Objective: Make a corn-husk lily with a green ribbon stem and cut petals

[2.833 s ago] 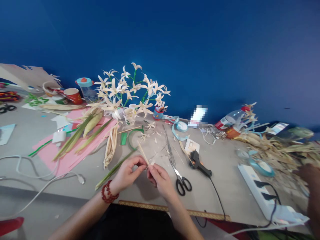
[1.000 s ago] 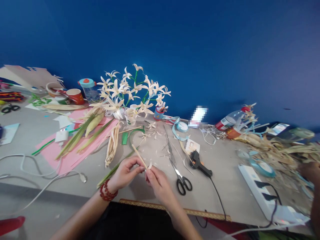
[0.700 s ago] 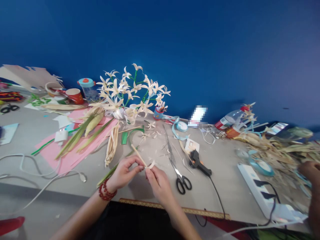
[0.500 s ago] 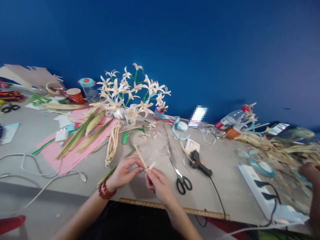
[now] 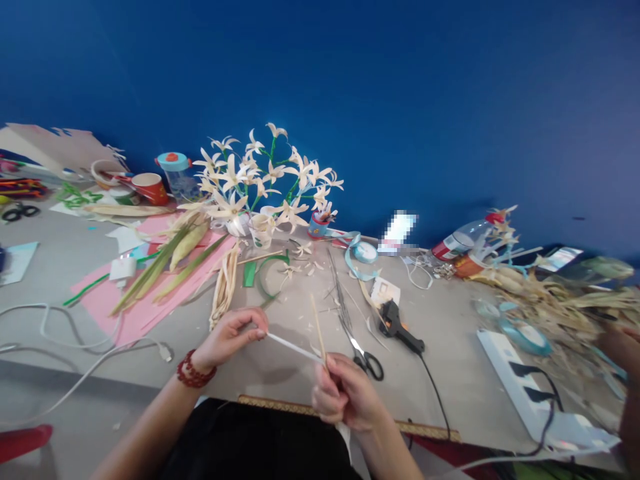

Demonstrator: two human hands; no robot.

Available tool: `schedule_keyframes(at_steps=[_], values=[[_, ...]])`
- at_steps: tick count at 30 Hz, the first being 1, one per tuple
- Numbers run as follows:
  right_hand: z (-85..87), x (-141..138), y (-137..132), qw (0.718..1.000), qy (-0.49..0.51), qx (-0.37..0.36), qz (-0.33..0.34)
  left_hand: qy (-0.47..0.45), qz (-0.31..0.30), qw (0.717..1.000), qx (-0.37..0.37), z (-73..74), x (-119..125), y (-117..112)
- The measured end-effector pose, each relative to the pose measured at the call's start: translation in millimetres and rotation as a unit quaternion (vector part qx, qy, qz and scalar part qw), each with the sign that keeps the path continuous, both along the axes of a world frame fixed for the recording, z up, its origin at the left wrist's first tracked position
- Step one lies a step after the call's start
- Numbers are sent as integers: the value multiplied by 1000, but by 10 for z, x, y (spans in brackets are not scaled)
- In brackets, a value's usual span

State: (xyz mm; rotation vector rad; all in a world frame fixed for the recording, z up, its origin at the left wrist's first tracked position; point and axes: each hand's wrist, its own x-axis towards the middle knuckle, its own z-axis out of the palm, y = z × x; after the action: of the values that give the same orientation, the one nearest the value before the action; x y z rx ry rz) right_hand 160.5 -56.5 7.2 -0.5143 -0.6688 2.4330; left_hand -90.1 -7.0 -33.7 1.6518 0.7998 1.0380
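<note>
My left hand (image 5: 231,335), with a red bead bracelet on its wrist, pinches the end of a thin pale strip (image 5: 293,347) that stretches tight across to my right hand (image 5: 346,395). My right hand is closed on a slim wooden stick (image 5: 318,328) that points up and away, with the strip's other end at its base. Both hands hover above the grey table (image 5: 300,373) near its front edge. Black-handled scissors (image 5: 363,352) lie just right of my right hand.
A bouquet of cream husk flowers (image 5: 260,183) stands at the back. Green leaves on pink paper (image 5: 135,303) lie left, a black glue gun (image 5: 397,325) and a white power strip (image 5: 527,393) right. Dried husks (image 5: 560,300) pile far right, where another person's hand (image 5: 623,340) shows.
My hands have drawn apart: the left moved left, the right moved down and right. The pale strip now stretches between them and the stick stands more upright.
</note>
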Motion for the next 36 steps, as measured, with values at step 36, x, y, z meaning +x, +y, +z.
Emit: schedule_keyframes(at_steps=[36], values=[[-473, -237, -55, 813, -414, 343, -225, -298, 250, 921, 38, 157, 488, -102]])
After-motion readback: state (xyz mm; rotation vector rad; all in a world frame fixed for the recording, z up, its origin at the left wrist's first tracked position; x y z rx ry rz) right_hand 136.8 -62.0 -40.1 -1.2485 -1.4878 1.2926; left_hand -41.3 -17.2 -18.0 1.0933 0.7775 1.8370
